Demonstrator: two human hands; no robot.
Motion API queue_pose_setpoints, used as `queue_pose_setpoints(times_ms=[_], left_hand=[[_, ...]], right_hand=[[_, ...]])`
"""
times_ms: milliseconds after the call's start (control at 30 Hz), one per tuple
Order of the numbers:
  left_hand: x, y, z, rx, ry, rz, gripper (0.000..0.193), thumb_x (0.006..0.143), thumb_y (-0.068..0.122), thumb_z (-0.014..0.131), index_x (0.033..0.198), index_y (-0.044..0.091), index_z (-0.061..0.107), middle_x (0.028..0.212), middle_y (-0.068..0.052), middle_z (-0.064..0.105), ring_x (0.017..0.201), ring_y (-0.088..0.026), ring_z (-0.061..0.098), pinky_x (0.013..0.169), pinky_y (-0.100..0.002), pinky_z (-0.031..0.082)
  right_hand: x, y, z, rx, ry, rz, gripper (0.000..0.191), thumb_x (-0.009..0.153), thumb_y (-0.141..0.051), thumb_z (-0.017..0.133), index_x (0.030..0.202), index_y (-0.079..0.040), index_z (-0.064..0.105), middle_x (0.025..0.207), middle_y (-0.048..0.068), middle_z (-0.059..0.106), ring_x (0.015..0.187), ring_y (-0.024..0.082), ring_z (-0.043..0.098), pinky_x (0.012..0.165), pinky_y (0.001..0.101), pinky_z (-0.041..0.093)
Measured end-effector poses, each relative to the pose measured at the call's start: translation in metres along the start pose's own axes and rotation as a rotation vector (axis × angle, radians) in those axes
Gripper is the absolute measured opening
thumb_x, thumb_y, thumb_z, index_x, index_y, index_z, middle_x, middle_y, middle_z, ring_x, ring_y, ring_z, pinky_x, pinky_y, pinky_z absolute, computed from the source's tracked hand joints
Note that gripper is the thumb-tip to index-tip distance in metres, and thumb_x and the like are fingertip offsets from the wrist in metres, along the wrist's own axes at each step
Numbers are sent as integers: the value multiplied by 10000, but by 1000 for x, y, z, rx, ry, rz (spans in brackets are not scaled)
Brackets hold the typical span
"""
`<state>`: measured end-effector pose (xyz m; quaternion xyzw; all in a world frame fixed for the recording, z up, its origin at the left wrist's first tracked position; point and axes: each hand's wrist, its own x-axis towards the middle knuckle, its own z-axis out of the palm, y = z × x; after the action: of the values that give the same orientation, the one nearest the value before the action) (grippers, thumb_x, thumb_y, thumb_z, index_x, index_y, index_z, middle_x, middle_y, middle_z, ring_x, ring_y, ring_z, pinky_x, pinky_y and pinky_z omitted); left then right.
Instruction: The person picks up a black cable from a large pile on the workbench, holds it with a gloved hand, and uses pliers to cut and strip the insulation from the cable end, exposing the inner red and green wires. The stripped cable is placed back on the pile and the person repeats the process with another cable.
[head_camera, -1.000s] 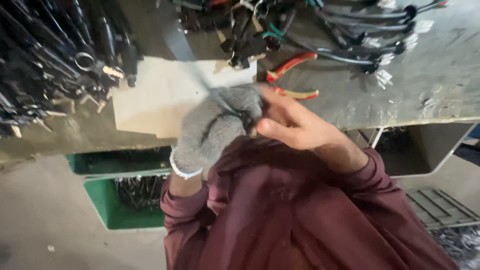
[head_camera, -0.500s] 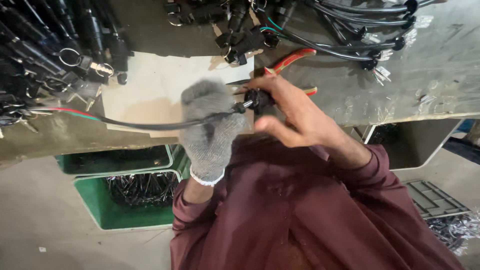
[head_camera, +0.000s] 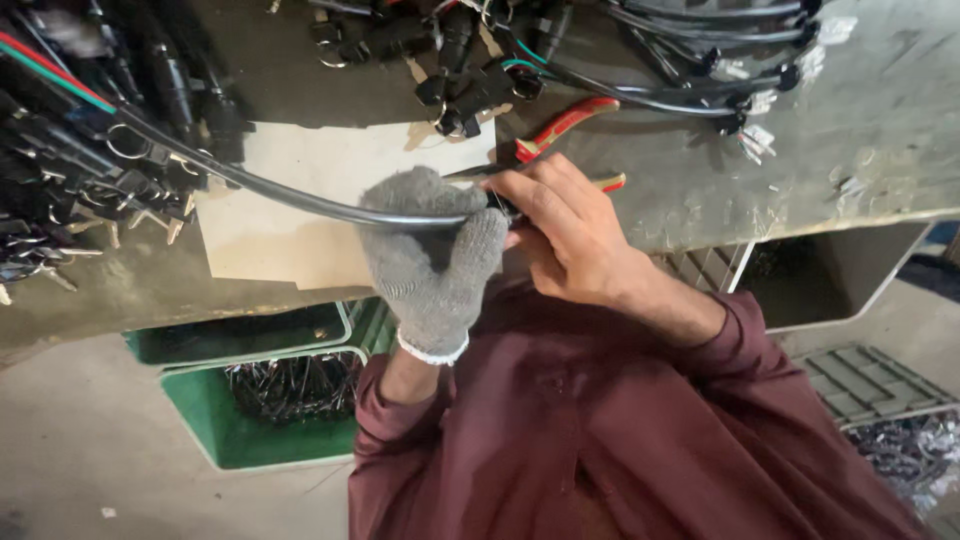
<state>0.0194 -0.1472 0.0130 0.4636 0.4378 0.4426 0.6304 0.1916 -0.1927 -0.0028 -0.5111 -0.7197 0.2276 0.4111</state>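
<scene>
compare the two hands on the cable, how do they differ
The left hand wears a grey knit glove; the right hand is bare. The left hand is a closed fist wrapped around the black cable, while the right hand's fingers work at the cable's end beside the glove. Both come out of maroon sleeves and meet at the workbench edge.

Both hands (head_camera: 505, 235) clenched (left gloved)
</scene>
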Motion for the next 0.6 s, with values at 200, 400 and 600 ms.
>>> queue_pose_setpoints(times_ms=[200, 400, 600], left_hand=[[-16, -6, -9, 367, -127, 173, 301, 1026, 160, 614, 1312, 66, 598, 1156, -104, 681, 993, -252, 686, 886, -372, 565], [-5, -6, -17, 866, -320, 272, 353, 959, 391, 773, 1168, 118, 693, 1139, -97, 691, 1165, -347, 670, 987, -460, 522], [12, -3, -19, 613, -480, 441, 467, 966, 293, 721, 1365, 65, 642, 1458, -119, 625, 1371, -335, 587, 1168, -455, 433]], right_hand=[[-1, 0, 0, 419, -103, 373, 357, 1084, -150, 576, 1384, 36, 528, 1037, 92, 617, 914, 194, 599, 852, 352, 509], [5, 2, -12, 649, -267, 538, 283, 1038, -298, 566, 996, -20, 592, 783, 3, 525, 671, 93, 475, 668, 288, 409], [4, -1, -12, 653, -299, 579, 304, 998, -280, 542, 1094, -11, 649, 769, -13, 570, 684, 83, 483, 606, 285, 423]])
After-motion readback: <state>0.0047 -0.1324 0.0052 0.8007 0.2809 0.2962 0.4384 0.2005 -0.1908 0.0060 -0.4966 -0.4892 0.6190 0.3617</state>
